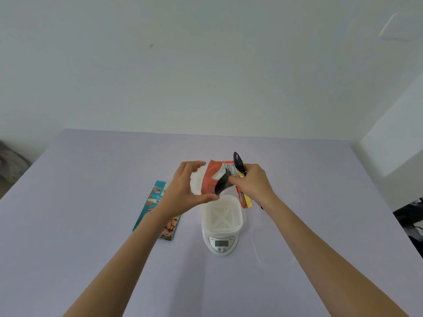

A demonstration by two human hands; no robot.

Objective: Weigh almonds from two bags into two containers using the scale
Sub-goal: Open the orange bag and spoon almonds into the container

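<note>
My right hand [250, 183] grips an orange almond bag [209, 179], together with a black spoon [238, 162] that sticks up behind it. The bag is held tilted, its dark opening just above a white perforated container [222, 213] that sits on a white digital scale [221, 244]. My left hand [183, 188] curves in a loose C at the bag's left edge, thumb below and fingers above, gripping nothing that I can see. A second white container [195, 183] shows partly behind that hand. A teal almond bag [158, 202] lies flat on the table, partly under my left forearm.
The lilac table [91, 202] reaches to a white wall at the back. A faint clear plastic outline [257, 243] lies to the right of the scale. Dark objects [409, 213] stand beyond the table's right edge.
</note>
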